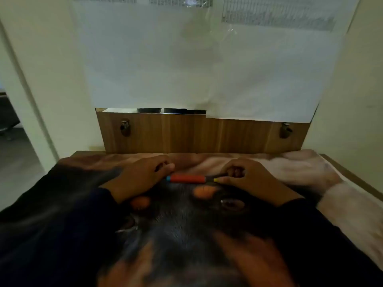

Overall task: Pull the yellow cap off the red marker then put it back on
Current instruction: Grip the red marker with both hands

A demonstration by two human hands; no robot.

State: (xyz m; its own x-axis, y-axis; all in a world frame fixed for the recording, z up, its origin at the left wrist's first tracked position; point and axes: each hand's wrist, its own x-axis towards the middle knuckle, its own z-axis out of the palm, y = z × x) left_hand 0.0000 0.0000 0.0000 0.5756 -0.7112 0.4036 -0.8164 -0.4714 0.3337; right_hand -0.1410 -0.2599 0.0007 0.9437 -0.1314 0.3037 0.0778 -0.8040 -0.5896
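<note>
Draped over the bench, a plush blanket (186,235) printed with a dog's face fills the near foreground, dark sleeves running across it from both lower corners. Beyond the printed eyes, the red marker (187,179) lies crosswise on the fabric, a blue end piece (168,178) toward the left hand (136,177) and a sliver of the yellow cap (216,180) showing at the right hand (248,179). The left hand's fingers curl at the blue end, apparently steadying it; the right hand is closed around the cap end, though whether the cap is seated or already parted from the barrel cannot be told in this dim, soft view. The risks, as they appear: the soft pile gives no firm base, so a sideways pull could drag the whole marker rather than free the cap; a loosed cap could sink into the folds; an exposed tip could stain the fabric. Behind, a wood panel (186,133) with two metal knobs meets paper sheets (196,59) on the wall.
</note>
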